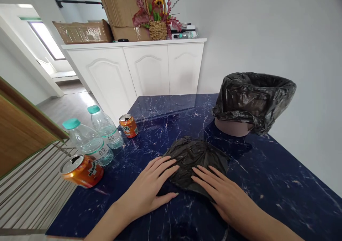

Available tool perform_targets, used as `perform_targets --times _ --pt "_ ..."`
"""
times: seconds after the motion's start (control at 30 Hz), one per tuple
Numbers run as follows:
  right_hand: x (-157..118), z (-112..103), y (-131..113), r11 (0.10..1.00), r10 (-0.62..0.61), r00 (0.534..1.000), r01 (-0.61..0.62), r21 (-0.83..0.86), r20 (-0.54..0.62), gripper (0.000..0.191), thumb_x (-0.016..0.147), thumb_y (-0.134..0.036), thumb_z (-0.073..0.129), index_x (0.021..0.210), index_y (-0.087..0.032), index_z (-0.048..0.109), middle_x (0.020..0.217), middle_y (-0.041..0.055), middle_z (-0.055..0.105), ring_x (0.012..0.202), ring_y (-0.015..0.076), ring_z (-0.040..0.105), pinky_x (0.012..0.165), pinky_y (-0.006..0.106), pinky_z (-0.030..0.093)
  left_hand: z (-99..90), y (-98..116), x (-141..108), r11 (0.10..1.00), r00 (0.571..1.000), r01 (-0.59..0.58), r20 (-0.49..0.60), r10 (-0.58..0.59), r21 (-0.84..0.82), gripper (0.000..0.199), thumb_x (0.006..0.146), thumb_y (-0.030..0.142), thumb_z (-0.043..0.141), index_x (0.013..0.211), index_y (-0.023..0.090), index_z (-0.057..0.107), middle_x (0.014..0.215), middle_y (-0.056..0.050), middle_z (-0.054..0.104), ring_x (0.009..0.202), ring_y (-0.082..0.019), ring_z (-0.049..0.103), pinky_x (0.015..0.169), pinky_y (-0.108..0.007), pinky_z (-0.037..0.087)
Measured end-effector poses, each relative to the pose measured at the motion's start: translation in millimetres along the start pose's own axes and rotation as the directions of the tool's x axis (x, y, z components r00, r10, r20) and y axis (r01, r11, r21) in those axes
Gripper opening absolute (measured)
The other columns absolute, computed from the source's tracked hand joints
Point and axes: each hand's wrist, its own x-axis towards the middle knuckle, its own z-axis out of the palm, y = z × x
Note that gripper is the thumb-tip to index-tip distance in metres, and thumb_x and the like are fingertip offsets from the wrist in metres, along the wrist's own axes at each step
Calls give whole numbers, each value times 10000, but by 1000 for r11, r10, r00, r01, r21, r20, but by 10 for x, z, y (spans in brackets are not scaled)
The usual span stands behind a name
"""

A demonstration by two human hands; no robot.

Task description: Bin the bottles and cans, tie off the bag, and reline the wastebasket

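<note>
A crumpled black plastic bag (pixel 197 153) lies flattened on the dark blue marbled table (pixel 165 120). My left hand (pixel 155 182) rests at the bag's left edge, fingers stretched out and the thumb apart on the tabletop. On the bag's right side lies my right hand (pixel 219 191), palm down, its fingers extended over the plastic. Beyond the bag, at the right, stands a bin (pixel 232 127) lined with another black bag (pixel 248 95) folded over its rim.
Along the table's left side stand two clear water bottles (pixel 91 145) with teal caps and two opened orange soda cans (pixel 82 171). At the back, a white cabinet (pixel 149 68) bears cardboard boxes (pixel 82 31) and a flower basket (pixel 158 30). A wire rack (pixel 34 187) is at the left.
</note>
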Motion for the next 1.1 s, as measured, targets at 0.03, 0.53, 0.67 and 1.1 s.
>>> perform_targets --times 0.03,0.53,0.67,1.1 --pt "-25 -24 24 999 13 1000 -14 52 24 845 921 25 447 1692 -321 422 1738 10 399 1602 320 405 1312 633 379 -12 -28 36 1000 1000 4 16 -4 -21 757 986 523 743 1635 278 441 1656 -109 549 1575 -337 460 1324 -617 351" --pt "-86 -328 126 881 473 784 -425 208 -402 539 1129 -450 437 1633 -263 470 1575 118 622 1424 348 629 1129 556 589 144 91 396 924 927 313 -141 -348 -220 368 1095 432 553 1406 239 593 994 -53 781 887 -258 761 791 -380 601" --pt "87 -179 -91 965 147 869 -230 -124 -473 632 1132 -301 466 1735 -258 285 1764 61 387 1647 306 328 1347 572 331 167 227 482 991 923 125 -372 -99 44 512 1099 237 511 1605 252 437 1520 -136 647 1440 -298 596 1188 -504 502" --pt "180 342 -2 947 246 935 -287 -143 -255 712 1163 -520 379 1776 -278 109 1800 41 282 1647 316 328 1316 588 379 350 -227 562 997 988 -53 147 45 50 599 1179 429 311 1752 298 194 1793 -26 314 1692 -264 167 1385 -510 155"
